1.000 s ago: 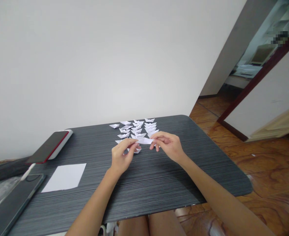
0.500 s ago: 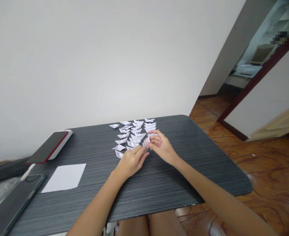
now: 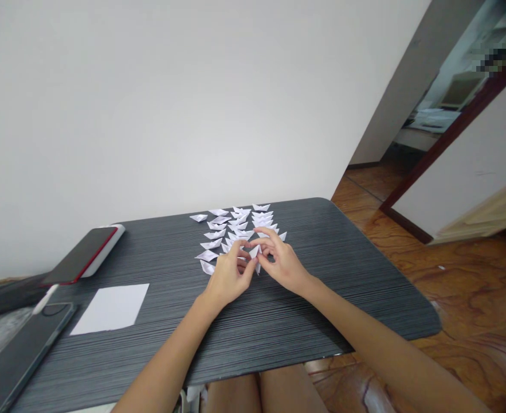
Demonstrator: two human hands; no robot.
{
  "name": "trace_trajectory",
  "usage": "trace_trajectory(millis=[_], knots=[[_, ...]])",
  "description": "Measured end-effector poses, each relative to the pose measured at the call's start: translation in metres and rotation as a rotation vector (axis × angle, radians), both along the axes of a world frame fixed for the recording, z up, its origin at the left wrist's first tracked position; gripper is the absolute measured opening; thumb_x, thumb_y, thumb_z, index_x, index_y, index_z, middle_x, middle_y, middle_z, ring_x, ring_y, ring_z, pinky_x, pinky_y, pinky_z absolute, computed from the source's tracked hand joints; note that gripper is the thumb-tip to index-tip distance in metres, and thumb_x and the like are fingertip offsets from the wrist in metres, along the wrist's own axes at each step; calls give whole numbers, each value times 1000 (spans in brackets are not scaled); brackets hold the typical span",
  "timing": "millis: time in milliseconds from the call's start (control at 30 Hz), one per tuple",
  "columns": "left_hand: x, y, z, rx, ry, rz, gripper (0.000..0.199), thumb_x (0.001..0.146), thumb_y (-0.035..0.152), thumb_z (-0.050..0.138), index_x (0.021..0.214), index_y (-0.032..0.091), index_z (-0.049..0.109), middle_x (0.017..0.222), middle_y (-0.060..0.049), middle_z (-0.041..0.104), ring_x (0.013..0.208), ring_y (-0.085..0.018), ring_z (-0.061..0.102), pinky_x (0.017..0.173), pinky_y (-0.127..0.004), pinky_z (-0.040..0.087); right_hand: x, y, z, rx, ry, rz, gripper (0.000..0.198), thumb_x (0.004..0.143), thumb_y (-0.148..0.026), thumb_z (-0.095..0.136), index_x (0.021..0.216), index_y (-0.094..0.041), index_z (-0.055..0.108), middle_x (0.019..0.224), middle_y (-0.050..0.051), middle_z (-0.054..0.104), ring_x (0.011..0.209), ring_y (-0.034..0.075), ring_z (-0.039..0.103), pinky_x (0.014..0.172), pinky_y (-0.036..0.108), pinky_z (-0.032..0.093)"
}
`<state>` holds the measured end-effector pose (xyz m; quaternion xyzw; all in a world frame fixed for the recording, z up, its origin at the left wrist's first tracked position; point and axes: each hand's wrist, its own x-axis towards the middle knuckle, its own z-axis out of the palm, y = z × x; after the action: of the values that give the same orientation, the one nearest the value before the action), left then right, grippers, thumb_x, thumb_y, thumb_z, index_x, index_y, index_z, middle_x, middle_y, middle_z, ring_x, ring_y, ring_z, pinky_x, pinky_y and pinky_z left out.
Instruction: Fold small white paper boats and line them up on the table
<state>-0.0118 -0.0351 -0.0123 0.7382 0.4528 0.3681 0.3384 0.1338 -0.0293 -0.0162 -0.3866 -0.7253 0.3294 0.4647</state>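
Note:
Between my fingertips is a small white folded paper boat (image 3: 255, 251), pointed at the top. My left hand (image 3: 231, 273) pinches its left side with thumb and fingers. My right hand (image 3: 281, 261) pinches the right side, its fingers curled over the top. Just beyond my hands, several white paper boats (image 3: 214, 234) stand in rough columns on the dark table (image 3: 321, 275). My fingers hide part of the held paper and some of the nearest boats.
A blank white paper sheet (image 3: 112, 308) lies on the left of the table. Behind it a dark red-edged phone (image 3: 81, 255) rests on a white object, with a cable attached. Another phone (image 3: 24, 350) lies at the near left. A white wall (image 3: 192, 103) rises behind the table.
My fingers have shifted around the folded paper, which now shows a pointed top. My left hand has moved up slightly and its fingers have spread around the left side.

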Motion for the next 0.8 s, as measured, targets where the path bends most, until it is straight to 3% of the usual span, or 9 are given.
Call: trace_trajectory(millis=[200,333,433,633,733,800], knots=[[2,1,-3,-26,-142,29,35,74,28,51,105,16,44,84,-6,58,68,-14,62,60,-25,52,-4,0,-2,112,-18,-111,43,72,-9,44,114,-17,40,99,8,57,65,9,53,65,23,45],[4,2,-10,-14,-239,3,29,73,28,53,99,14,52,89,-8,59,72,-16,62,67,-28,53,-3,0,-3,135,-172,-205,22,74,-12,45,89,-16,59,79,5,62,62,12,54,61,23,42],[5,2,-13,-65,-325,-34,28,73,26,53,98,13,52,89,-8,59,71,-15,62,68,-30,53,-1,-1,-1,118,-246,-198,22,77,-13,43,81,-16,64,68,3,63,58,12,54,57,22,39],[4,5,-8,-173,-519,-132,23,73,22,55,93,12,52,82,-5,59,68,-15,62,68,-30,53,7,1,8,51,-223,-103,24,79,-18,43,82,-13,66,63,3,62,56,11,53,56,21,38],[2,5,-3,-177,-560,-161,28,73,21,55,100,13,51,82,-5,59,64,-14,62,64,-30,54,9,2,10,-86,-115,34,27,81,-24,42,93,-14,64,58,1,60,52,10,52,53,21,41],[-1,6,-1,-162,-562,-163,27,73,21,55,99,13,54,77,-4,61,59,-13,62,60,-29,54,10,3,11,-198,22,120,31,80,-27,45,105,-15,58,67,1,63,54,10,53,57,22,45]])
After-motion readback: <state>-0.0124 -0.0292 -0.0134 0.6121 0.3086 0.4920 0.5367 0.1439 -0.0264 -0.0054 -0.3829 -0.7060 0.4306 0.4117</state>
